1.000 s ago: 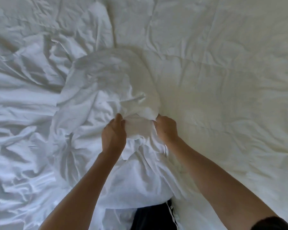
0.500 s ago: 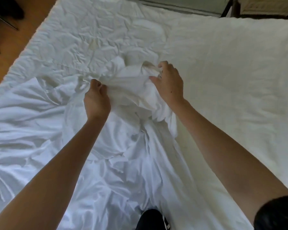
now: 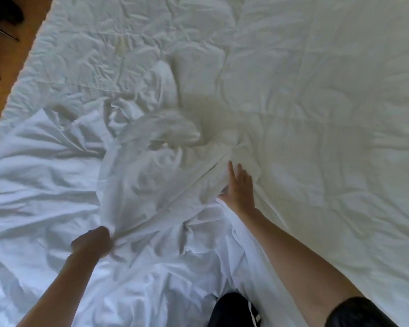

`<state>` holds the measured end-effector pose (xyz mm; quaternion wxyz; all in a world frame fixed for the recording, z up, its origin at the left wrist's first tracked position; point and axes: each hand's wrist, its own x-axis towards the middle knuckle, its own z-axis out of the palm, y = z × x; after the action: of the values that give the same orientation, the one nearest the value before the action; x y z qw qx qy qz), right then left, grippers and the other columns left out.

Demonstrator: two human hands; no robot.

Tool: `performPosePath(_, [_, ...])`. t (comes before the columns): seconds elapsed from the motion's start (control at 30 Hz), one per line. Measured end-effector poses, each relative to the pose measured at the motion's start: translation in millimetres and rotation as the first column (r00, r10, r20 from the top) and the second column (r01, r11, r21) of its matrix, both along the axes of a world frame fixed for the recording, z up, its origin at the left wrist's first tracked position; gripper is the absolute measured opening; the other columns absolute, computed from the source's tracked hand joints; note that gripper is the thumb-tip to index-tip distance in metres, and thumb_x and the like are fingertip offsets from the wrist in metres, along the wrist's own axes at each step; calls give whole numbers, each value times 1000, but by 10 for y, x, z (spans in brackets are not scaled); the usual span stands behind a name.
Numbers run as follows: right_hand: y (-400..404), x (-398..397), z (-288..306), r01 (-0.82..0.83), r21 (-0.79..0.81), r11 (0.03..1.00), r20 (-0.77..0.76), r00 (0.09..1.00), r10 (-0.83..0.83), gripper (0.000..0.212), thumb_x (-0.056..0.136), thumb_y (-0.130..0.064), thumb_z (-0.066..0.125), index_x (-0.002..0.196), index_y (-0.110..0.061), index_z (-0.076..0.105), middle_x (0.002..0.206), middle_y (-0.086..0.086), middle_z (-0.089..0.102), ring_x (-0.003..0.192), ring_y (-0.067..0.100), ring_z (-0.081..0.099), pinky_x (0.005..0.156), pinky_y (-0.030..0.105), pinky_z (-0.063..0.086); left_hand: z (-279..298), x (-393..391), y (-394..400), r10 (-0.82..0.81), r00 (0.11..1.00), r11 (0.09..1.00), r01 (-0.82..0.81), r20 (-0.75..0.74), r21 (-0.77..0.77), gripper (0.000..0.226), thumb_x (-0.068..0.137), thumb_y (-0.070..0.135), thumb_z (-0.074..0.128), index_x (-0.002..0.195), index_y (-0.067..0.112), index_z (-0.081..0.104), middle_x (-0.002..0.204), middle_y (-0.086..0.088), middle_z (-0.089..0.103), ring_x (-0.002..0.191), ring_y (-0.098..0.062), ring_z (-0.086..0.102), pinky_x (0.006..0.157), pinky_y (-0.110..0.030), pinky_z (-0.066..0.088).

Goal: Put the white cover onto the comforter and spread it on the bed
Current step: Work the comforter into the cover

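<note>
Main risk: the white cover [image 3: 57, 185] bunches into a knot instead of sliding over the comforter [image 3: 328, 114]. It's already piled in a crumpled mound between the hands, with a taut fold running diagonally from one hand to the other. If the person keeps pulling along that line, the mound likely tightens, not opens. Second risk: everything is white on off-white, so the cover's opening edge is hard to pick out; grabbing two layers at once would drag the wrong side. Third: a hard pull could skew the comforter, which looks loosely laid on the bed [image 3: 92, 31].

Hands:
- Left hand [image 3: 92, 241]: fisted around a gathered bunch of the cover at the near end of the taut fold. Blurred, but the grip reads as closed on cloth.
- Right hand [image 3: 239, 187]: fingers extended and flat, lying on the cover's edge where it meets the comforter; the thumb side is hidden in the fabric, so it can't be told whether it pinches anything.

Location: cover spreads over the left and near part of the bed, under and between both hands. Comforter lies on the right and far side, just beside the right hand. Cover isn't on it yet.
</note>
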<state>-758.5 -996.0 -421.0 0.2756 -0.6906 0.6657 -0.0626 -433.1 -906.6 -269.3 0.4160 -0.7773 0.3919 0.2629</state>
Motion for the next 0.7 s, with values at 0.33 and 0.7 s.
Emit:
performPosePath(0.33, [-173, 509, 221, -257, 51, 965, 258, 937, 236, 37, 90, -40, 55, 90, -7, 71, 82, 15, 69, 82, 33, 64, 69, 32, 39, -254, -1068, -634, -557, 821, 533, 236, -127, -813, 86, 75, 26, 77, 147, 7, 35, 148, -31, 33, 134, -49, 37, 103, -56, 40])
performPosePath(0.7, [1895, 458, 804, -700, 338, 630, 644, 660, 387, 18, 94, -29, 54, 85, -23, 68, 86, 11, 64, 96, 26, 58, 104, 37, 30, -678, -1016, -460, -603, 792, 763, 540, -92, -355, 88, 46, 39, 93, 124, 10, 63, 109, -32, 63, 77, -42, 68, 62, -46, 58])
